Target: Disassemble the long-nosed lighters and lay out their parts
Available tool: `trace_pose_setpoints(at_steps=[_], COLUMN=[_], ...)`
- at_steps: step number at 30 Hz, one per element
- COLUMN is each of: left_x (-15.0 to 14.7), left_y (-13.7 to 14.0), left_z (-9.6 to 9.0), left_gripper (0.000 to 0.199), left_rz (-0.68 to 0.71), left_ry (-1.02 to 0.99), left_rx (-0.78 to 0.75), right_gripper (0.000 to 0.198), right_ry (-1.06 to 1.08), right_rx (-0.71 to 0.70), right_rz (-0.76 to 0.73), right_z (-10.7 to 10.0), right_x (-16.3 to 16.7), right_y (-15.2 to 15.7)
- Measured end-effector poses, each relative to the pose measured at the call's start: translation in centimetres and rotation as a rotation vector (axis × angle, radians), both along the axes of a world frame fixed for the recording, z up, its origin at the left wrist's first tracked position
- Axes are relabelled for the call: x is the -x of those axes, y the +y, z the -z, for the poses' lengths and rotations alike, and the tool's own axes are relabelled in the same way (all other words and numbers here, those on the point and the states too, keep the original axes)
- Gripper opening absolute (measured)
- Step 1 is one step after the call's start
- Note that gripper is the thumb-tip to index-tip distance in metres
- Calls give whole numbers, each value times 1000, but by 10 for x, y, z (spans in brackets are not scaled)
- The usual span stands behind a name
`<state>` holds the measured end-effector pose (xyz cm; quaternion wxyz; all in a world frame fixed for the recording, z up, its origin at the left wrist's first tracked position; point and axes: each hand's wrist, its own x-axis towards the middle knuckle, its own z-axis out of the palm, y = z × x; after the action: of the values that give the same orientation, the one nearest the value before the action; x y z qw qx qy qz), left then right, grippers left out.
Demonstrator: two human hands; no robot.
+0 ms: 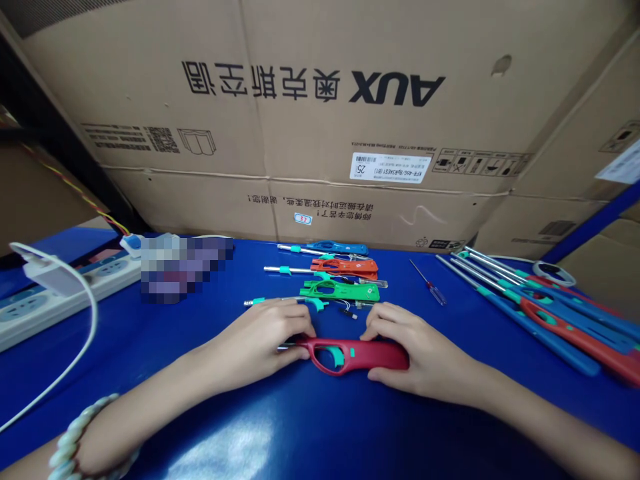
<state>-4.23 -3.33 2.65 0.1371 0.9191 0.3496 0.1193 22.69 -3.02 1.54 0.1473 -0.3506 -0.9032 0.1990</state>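
Note:
A red long-nosed gas lighter with a teal trigger lies crosswise between my hands, low over the blue table. My left hand pinches its front end, where the metal tube meets the red body; fingers cover most of the tube. My right hand grips the rear end of the handle, thumb below and fingers above. Just beyond are a green lighter shell, an orange lighter shell and a blue lighter shell, with metal tubes, teal parts and small wired pieces beside them.
Several long lighters lie in a pile at the right. A small screwdriver rests left of them. At the left is a white power strip with a plugged-in charger and cable, beside a blurred-out purple item. A large cardboard box stands behind.

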Motion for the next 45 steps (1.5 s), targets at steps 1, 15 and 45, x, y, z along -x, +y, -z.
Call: trace_pose_setpoints(at_steps=[1,15,45], left_x=[0,-1,-4], left_y=[0,-1,-4], left_z=[0,3,4], left_gripper=[5,6,7], left_rz=[-7,-49,-67], left_ry=[4,52,-39], left_rx=[2,54,84], right_gripper=[26,33,14], right_ry=[-9,-92,-60], right_rx=[7,-44,195], right_rz=[0,-31,135], right_z=[0,8,2], right_x=[0,0,8], right_y=[0,3,-8])
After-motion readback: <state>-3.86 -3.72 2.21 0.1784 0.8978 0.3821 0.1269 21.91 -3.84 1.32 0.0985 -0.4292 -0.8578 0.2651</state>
